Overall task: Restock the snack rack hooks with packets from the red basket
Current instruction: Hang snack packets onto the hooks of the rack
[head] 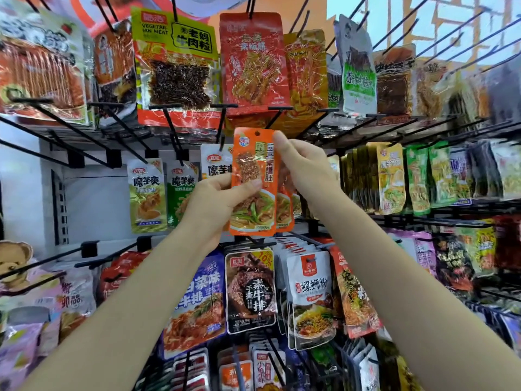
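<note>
I hold an orange snack packet upright in front of the rack, its punched hole at the top. My left hand grips its lower left side, thumb across the front. My right hand pinches its upper right corner between thumb and fingers. More orange packets of the same kind hang just behind it. A black hook juts out just above the packet's top edge. The red basket is out of sight.
Black wire hooks stick out toward me all over the rack, several bare at the left. Green and white packets hang left of my hands, yellow and green ones right. Larger bags hang below my forearms.
</note>
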